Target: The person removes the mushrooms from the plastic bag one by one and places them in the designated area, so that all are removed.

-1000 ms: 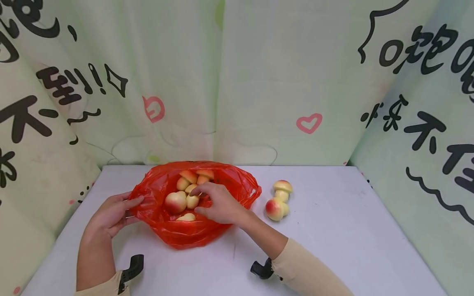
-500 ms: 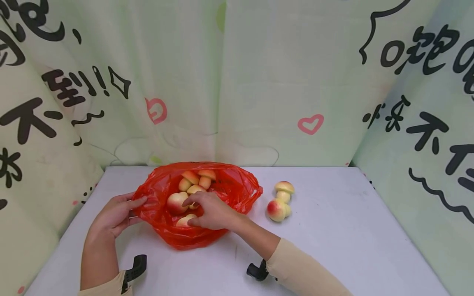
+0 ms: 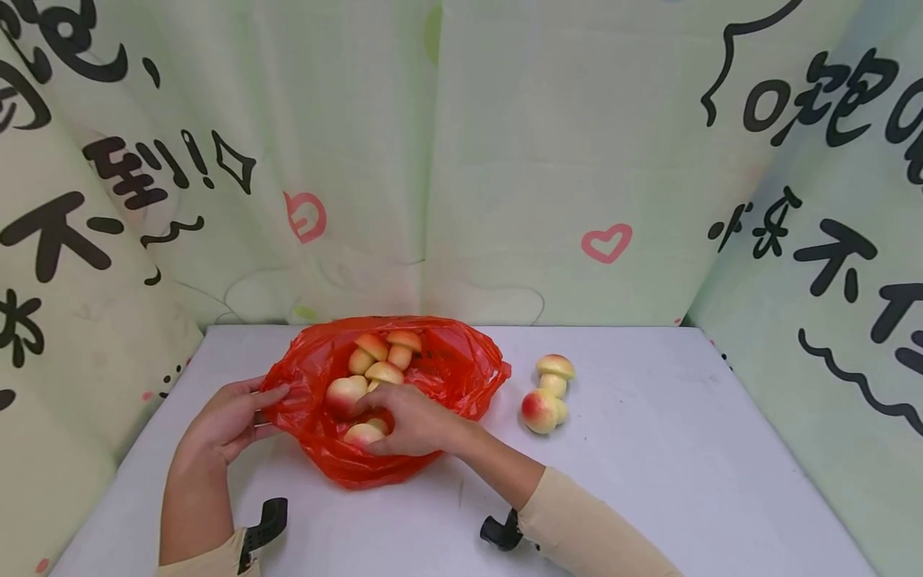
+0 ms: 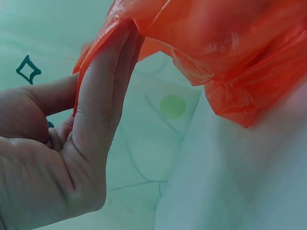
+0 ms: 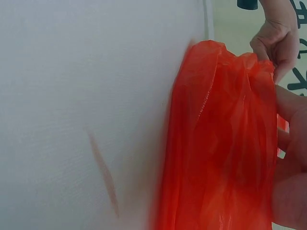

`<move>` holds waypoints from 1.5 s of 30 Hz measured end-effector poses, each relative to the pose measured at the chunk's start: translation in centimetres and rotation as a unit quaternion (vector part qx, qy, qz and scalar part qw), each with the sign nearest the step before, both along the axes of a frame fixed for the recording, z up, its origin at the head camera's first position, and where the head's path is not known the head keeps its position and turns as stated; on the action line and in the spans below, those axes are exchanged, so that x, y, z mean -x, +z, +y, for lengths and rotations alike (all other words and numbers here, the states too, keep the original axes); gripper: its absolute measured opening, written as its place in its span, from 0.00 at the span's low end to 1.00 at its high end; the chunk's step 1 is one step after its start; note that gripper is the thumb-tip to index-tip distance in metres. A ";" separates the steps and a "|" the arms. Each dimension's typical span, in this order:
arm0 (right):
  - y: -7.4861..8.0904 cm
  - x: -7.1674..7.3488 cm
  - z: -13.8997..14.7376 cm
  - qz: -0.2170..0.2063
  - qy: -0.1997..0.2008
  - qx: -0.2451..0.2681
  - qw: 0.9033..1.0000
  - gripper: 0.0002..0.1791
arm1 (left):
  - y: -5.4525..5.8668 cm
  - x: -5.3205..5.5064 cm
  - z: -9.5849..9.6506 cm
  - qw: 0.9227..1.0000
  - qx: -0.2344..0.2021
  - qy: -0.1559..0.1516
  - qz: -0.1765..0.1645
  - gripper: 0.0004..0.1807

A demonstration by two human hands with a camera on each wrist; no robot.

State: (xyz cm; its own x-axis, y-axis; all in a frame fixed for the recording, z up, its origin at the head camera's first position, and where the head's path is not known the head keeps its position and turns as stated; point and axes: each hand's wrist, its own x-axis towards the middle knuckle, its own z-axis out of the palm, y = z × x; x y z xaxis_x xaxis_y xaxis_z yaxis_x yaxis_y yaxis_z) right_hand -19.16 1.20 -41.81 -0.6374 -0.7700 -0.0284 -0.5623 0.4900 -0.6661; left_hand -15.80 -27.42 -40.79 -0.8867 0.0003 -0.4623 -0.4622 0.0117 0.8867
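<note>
A red plastic bag lies with its mouth wide on the table. My left hand pinches its left rim between thumb and fingers; the left wrist view shows the film over the fingertips of the left hand. My right hand is inside the bag, thumb and fingers around a pale toy mushroom near the front rim. Whether the fingers grip it cannot be made out. Other mushrooms lie behind: one with a round reddish cap, one yellow-capped, and orange-capped ones at the back.
Two more toy mushrooms stand outside the bag to its right: a yellow-capped one and a red-capped one in front of it. The white table is enclosed by a printed pale green curtain.
My right hand has shifted left and lower in the bag, from the middle mushrooms to the pale one at the front, whose stem now shows. My left hand keeps hold of the rim.
</note>
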 end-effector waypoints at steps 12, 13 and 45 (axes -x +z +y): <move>-0.3 0.1 0.0 -0.020 0.003 -0.016 1.000 0.28 | 0.1 -0.1 0.3 1.000 0.007 -0.002 0.001 0.41; -0.3 0.1 0.0 -0.021 0.002 -0.018 1.000 0.28 | 0.2 -0.1 0.4 1.000 0.007 -0.002 0.000 0.41; -0.6 0.2 0.2 -0.023 -0.012 -0.031 0.999 0.24 | 0.2 -0.2 0.2 1.000 0.012 -0.003 0.001 0.41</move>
State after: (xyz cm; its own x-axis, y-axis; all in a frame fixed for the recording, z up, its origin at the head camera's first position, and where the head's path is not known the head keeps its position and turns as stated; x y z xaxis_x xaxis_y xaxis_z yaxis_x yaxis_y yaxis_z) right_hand -19.31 1.43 -42.38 -0.6526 -0.7503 -0.1056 -0.5195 0.5446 -0.6584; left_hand -15.58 -27.26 -40.58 -0.8880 -0.0050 -0.4598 -0.4597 0.0359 0.8874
